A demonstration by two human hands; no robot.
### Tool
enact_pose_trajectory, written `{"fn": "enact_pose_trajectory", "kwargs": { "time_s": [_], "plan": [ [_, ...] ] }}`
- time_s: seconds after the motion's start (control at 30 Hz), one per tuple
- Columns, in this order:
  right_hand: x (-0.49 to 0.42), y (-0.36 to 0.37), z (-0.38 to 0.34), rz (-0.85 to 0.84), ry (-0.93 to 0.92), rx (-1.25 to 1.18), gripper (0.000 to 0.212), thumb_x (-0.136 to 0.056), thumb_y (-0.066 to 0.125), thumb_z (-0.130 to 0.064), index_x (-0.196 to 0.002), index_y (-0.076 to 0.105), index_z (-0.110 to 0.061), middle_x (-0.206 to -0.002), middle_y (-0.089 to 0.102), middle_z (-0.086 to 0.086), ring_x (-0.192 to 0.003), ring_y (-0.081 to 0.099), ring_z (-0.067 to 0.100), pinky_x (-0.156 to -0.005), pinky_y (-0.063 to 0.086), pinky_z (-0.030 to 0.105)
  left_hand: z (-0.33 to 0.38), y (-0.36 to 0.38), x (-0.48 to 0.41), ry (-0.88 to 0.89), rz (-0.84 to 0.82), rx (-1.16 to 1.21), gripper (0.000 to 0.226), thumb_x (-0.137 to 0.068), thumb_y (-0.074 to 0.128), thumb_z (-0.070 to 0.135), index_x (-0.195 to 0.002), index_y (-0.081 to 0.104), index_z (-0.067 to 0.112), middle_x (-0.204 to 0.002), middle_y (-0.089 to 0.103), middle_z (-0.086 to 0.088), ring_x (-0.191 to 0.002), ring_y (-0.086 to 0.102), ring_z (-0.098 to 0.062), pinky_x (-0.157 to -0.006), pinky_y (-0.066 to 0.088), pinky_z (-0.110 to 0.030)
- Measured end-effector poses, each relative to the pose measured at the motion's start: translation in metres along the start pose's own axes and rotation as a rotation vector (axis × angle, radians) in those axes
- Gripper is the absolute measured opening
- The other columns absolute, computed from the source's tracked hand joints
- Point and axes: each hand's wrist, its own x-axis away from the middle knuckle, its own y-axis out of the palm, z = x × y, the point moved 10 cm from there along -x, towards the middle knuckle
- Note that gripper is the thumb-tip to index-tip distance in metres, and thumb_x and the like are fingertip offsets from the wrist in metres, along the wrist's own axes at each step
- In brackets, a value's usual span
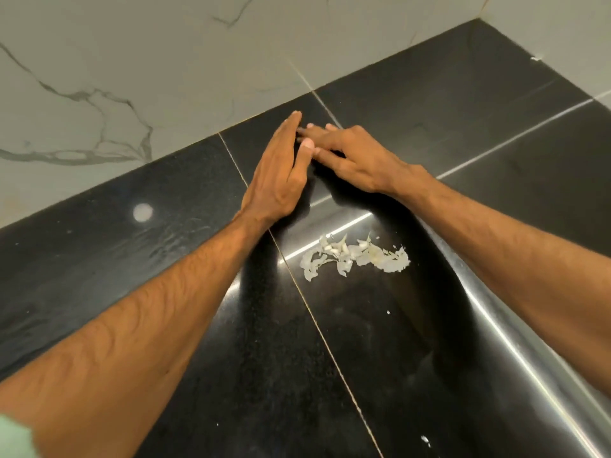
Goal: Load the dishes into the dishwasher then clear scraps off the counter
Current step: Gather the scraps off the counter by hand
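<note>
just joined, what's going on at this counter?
Both of a person's hands are on the black counter by the wall. The left hand stands on edge with straight fingers. The right hand lies flat and meets it, seemingly a sweeping pose. Neither visibly holds anything. A pile of pale peel scraps lies apart from both hands, nearer the person.

Both forearms reach fwd, bare, converging at the hands. L hand (277, 170) stands on its edge, fingers straight & together, thumb alongside. R hand (358, 157) lies palm-down, fingers straight, slightly spread, tips against L palm (contact pt blurred).
</note>
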Motion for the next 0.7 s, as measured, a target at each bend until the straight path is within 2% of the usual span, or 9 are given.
{"fn": "enact_pose_trajectory", "kwargs": {
  "time_s": [0.13, 0.23, 0.43, 0.5, 0.6, 0.63, 0.7],
  "plan": [
    [0.055, 0.011, -0.031, -0.040, -0.031, -0.171, 0.040, -0.107, 0.044, -0.021, -0.145, 0.054, -0.016, -0.151, 0.050, -0.001, -0.146, 0.038, 0.008, -0.126, 0.021, 0.038, 0.002, 0.002, 0.000, 0.049, -0.051, -0.033, 0.053, -0.107, 0.031, 0.044, -0.151, 0.044, 0.016, -0.155, 0.046, -0.002, -0.143, 0.040, -0.012, -0.121, 0.030, -0.038],
    [0.097, 0.017, -0.046, -0.053, 0.023, -0.275, 0.034, -0.106, 0.049, -0.019, -0.137, 0.062, -0.012, -0.147, 0.054, -0.001, -0.145, 0.040, 0.006, -0.125, 0.024, 0.038, 0.006, 0.005, 0.001, 0.093, -0.102, -0.042, 0.049, -0.107, 0.032, 0.041, -0.142, 0.057, 0.017, -0.153, 0.049, -0.001, -0.145, 0.038, -0.011, -0.122, 0.026, -0.040],
    [0.173, 0.028, -0.070, -0.011, 0.118, -0.365, 0.033, -0.106, 0.051, -0.022, -0.135, 0.064, -0.014, -0.146, 0.055, -0.004, -0.144, 0.041, 0.005, -0.125, 0.025, 0.034, 0.029, 0.028, 0.063, 0.116, -0.272, -0.134, 0.050, -0.111, 0.021, 0.034, -0.155, 0.038, 0.019, -0.166, 0.024, 0.003, -0.154, 0.012, -0.006, -0.126, 0.005, -0.029],
    [0.193, 0.026, -0.074, 0.095, 0.180, -0.397, 0.030, -0.105, 0.054, -0.018, -0.131, 0.068, -0.015, -0.142, 0.060, -0.004, -0.139, 0.047, 0.005, -0.123, 0.030, 0.033, 0.040, 0.033, 0.107, 0.114, -0.276, -0.112, 0.050, -0.111, 0.018, 0.034, -0.156, 0.037, 0.020, -0.166, 0.023, 0.007, -0.153, 0.011, -0.002, -0.126, 0.004, -0.025],
    [0.232, 0.006, -0.059, 0.433, 0.365, -0.464, 0.026, -0.103, 0.056, -0.011, -0.123, 0.073, -0.015, -0.128, 0.070, -0.008, -0.122, 0.063, 0.005, -0.111, 0.046, 0.038, 0.055, 0.036, 0.157, 0.054, -0.235, -0.004, 0.055, -0.109, 0.017, 0.041, -0.154, 0.040, 0.021, -0.164, 0.027, 0.010, -0.151, 0.014, 0.003, -0.126, 0.008, -0.025],
    [0.245, 0.000, -0.055, 0.514, 0.415, -0.423, 0.029, -0.102, 0.056, -0.009, -0.126, 0.071, -0.016, -0.127, 0.070, -0.010, -0.119, 0.064, 0.003, -0.110, 0.047, 0.035, 0.059, 0.038, 0.165, 0.025, -0.214, 0.033, 0.057, -0.108, 0.016, 0.043, -0.154, 0.040, 0.021, -0.164, 0.028, 0.010, -0.151, 0.015, 0.004, -0.126, 0.009, -0.026],
    [0.262, -0.004, -0.053, 0.567, 0.484, -0.272, 0.037, -0.102, 0.055, -0.008, -0.137, 0.063, -0.018, -0.134, 0.065, -0.010, -0.125, 0.058, 0.000, -0.112, 0.043, 0.027, 0.069, 0.044, 0.172, -0.035, -0.189, 0.092, 0.060, -0.106, 0.015, 0.047, -0.156, 0.036, 0.022, -0.165, 0.026, 0.009, -0.151, 0.014, 0.004, -0.126, 0.009, -0.027]
  ]
}}
